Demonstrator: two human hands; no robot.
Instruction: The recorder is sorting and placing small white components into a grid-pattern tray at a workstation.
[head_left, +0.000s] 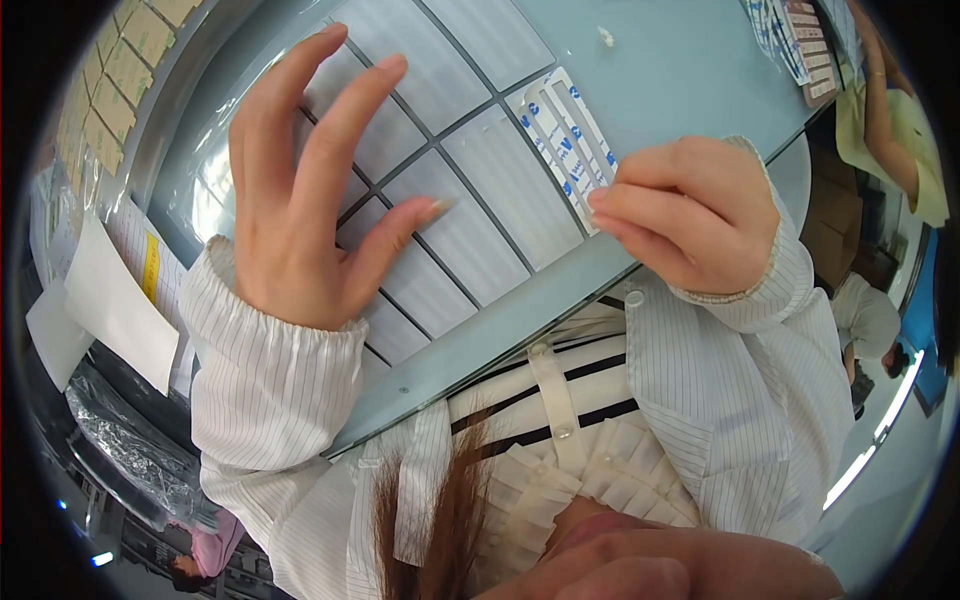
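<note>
A grid of flat, whitish rectangular panels with dark gaps between them lies on the pale blue-green table. My left hand is over its left part, fingers spread and holding nothing; its thumb points at a middle panel. At the grid's right end sits a white slotted adhesive sheet with blue print. My right hand pinches at the sheet's lower right edge, thumb and fingers pressed together. The fingers hide the exact spot they grip.
A small white scrap lies on the table beyond the sheet. More blue-printed strips sit at the far right. Yellowish tabbed pieces and papers are at the left. Other people appear at the edges, including a yellow sleeve.
</note>
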